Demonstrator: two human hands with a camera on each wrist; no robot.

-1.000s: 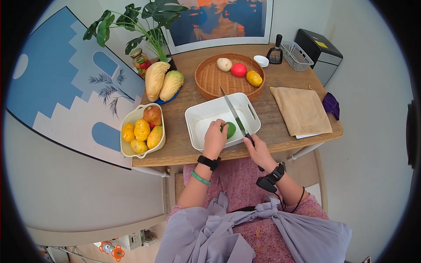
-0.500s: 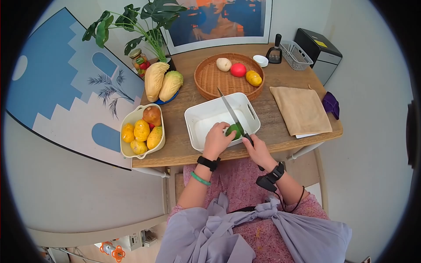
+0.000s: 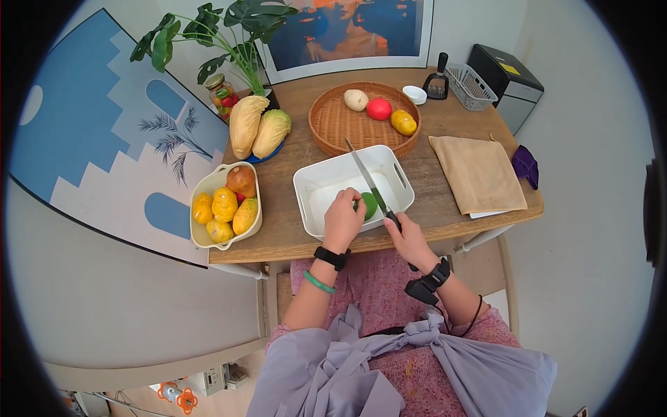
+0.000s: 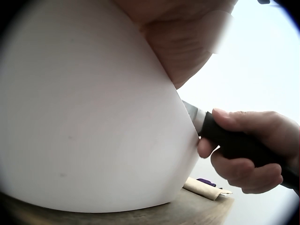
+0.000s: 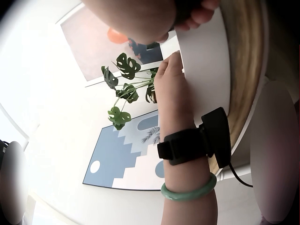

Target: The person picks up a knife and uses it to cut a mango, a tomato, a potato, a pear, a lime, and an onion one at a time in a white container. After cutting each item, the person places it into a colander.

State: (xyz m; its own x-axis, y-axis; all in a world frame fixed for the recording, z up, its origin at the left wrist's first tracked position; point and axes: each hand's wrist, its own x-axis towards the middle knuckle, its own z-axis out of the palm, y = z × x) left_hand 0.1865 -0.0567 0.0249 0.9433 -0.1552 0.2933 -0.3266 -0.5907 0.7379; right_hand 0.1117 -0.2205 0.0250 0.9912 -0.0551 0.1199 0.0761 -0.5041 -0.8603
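My left hand (image 3: 343, 221) reaches over the near side of a white plastic bin (image 3: 306, 201) and holds a round, smooth green fruit (image 3: 369, 206) with its fingertips. My right hand (image 3: 411, 243) grips a long kitchen knife (image 3: 361, 165) by its black handle. The blade slants across the bin, right beside the green fruit, and its tip points to the far side. In the left wrist view the bin wall (image 4: 93, 117) hides the fruit and most of the blade, while the fingers wrap round the handle (image 4: 229, 140).
Behind the bin lies a wicker tray (image 3: 326, 132) with white, red and yellow produce. To the left stand a cream basket (image 3: 198, 238) of yellow and brown produce and two napa cabbages (image 3: 269, 135). A folded tan cloth (image 3: 479, 174) lies on the right.
The left hand turned the green fruit half a second ago, showing a darker side, and has since turned it back. The knife blade has shifted slightly left; the right hand stays nearly in place.
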